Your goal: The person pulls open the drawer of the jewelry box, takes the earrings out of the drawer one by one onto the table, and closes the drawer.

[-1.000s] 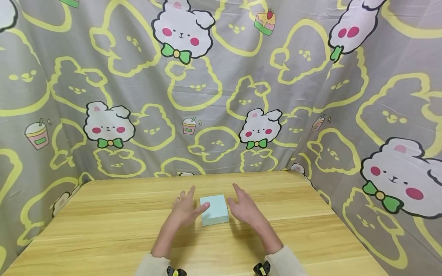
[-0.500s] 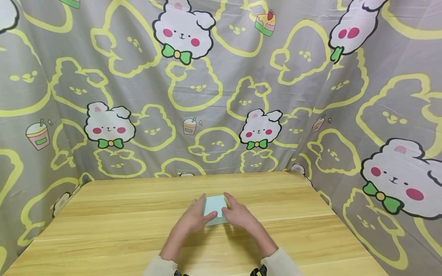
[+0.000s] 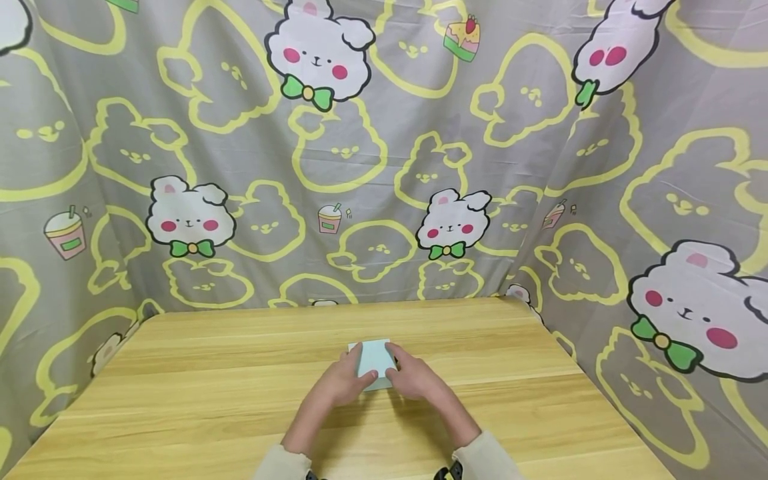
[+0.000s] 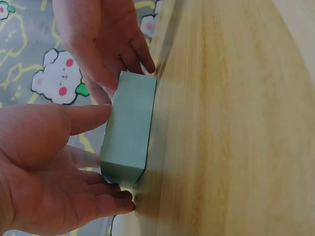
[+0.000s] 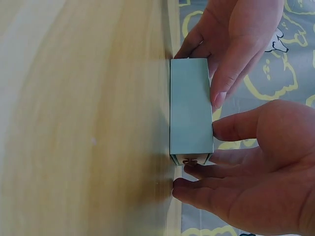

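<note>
A small light-blue square box (image 3: 375,359) rests on the wooden table in the head view. My left hand (image 3: 339,383) holds its left side, the thumb over the near top edge and the fingers along the side. On the opposite side my right hand (image 3: 417,379) grips the box in the same way, its thumb close to the left one. In the right wrist view a small dark ribbon tab (image 5: 189,161) shows on the box's right end, right by the right hand's fingers (image 5: 211,169). The left wrist view shows the plain front face.
The wood-grain table (image 3: 180,393) reaches back to a grey curtain (image 3: 372,160) printed with rabbits, which also hangs along both sides. Light sleeves (image 3: 489,460) and dark wrist straps show at the bottom edge of the head view.
Both hands have come in from beside the box and taken hold of it from left and right. Over the last half second the hands and box have shifted only slightly.
</note>
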`<state>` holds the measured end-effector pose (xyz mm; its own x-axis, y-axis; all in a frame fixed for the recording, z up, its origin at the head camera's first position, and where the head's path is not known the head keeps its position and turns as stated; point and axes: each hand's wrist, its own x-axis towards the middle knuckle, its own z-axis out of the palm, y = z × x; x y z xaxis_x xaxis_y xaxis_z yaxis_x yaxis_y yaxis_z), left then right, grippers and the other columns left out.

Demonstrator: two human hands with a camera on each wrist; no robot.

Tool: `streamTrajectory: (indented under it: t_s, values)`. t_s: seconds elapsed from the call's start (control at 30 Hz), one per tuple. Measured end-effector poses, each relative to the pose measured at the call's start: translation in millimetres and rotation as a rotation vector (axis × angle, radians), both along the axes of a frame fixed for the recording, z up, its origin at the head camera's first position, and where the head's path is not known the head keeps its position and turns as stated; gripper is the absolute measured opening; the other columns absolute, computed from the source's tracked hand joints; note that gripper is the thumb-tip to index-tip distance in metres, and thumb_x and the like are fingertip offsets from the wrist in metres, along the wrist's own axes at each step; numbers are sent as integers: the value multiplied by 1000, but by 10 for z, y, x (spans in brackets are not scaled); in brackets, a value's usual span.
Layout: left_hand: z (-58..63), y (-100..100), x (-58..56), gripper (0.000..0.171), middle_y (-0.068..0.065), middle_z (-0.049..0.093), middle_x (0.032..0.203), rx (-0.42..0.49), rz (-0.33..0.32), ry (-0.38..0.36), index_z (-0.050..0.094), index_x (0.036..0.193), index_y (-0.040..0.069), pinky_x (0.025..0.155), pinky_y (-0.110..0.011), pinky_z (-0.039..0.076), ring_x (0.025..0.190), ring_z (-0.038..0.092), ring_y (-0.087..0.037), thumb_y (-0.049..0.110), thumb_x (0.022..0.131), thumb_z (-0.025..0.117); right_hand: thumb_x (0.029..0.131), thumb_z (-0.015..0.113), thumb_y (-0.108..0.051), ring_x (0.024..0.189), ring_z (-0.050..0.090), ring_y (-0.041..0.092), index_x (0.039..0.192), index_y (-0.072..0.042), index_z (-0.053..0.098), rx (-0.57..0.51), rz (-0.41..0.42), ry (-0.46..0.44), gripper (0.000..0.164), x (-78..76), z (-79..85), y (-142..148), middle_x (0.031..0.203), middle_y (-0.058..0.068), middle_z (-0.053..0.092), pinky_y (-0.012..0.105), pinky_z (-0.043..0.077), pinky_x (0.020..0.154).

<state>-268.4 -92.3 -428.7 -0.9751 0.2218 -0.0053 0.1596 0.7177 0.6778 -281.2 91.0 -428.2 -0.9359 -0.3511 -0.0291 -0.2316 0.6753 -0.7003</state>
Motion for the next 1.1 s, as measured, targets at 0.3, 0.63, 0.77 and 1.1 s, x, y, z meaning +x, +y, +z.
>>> streamTrajectory:
  t_s: [0.3, 0.63, 0.77, 1.1]
  values:
    - [-14, 2, -16, 75, -38, 36, 154, 7, -4, -5, 29, 155, -8, 115, -68, 31, 143, 33, -56, 29, 100, 64, 101, 54, -14, 79, 58, 22, 155, 1, 35, 3, 5, -2, 59, 4, 22, 8, 141, 32, 55, 31, 42, 59]
    - [30, -1, 2, 75, -32, 37, 156, 13, -10, -13, 31, 155, -7, 117, -65, 32, 143, 37, -51, 26, 98, 68, 97, 66, -17, 113, 64, 38, 147, 3, 45, 40, -18, 29, 58, -23, 42, 26, 133, 29, 62, 53, 55, 91]
    - [53, -3, 11, 75, -31, 40, 155, 18, -11, -20, 33, 154, -7, 115, -65, 35, 141, 41, -50, 25, 97, 70, 95, 69, -16, 106, 66, 35, 144, 3, 48, 19, -17, 13, 57, -25, 56, 42, 124, 27, 66, 50, 57, 87]
    - [25, -2, -1, 73, -32, 46, 150, 45, 7, -31, 33, 154, -6, 109, -66, 40, 135, 48, -50, 26, 99, 67, 94, 70, -16, 103, 66, 31, 141, 1, 50, -16, -7, -24, 54, -30, 60, 63, 122, 25, 66, 46, 57, 82]
